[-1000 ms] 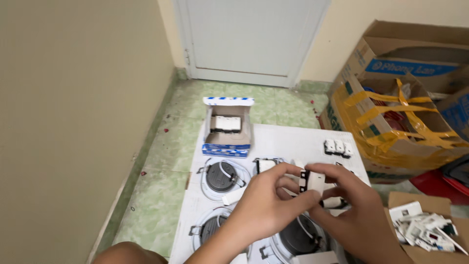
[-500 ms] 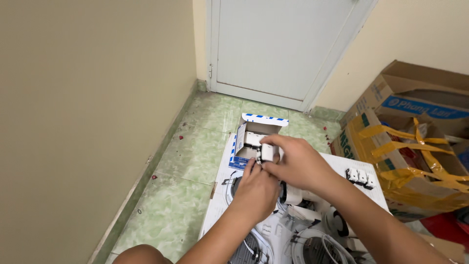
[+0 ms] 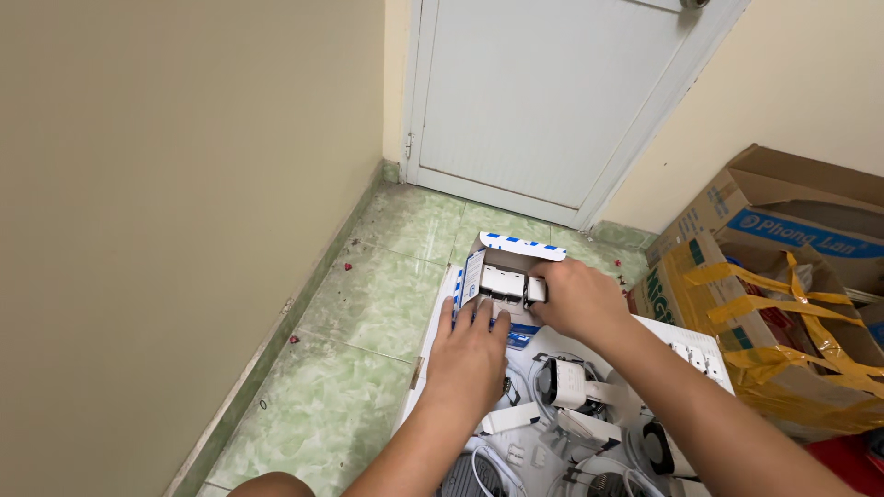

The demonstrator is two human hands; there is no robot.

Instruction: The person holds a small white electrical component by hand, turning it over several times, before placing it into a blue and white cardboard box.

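The right hand (image 3: pixel 575 299) pinched a white part (image 3: pixel 536 290) at the small box (image 3: pixel 502 276); the left hand (image 3: pixel 470 354), fingers flat, steadied it; a push might have tipped it.

Matt white-and-blue cardboard is being shown by the small box (image 3: pixel 502 267); smooth white plastic by the switch parts (image 3: pixel 504 281) inside; a glossy, marbled green glaze by the floor tiles (image 3: pixel 368 304).

Small blue-white carton (image 3: pixel 502 267) open by door — taped brown boxes (image 3: pixel 783 304) right.
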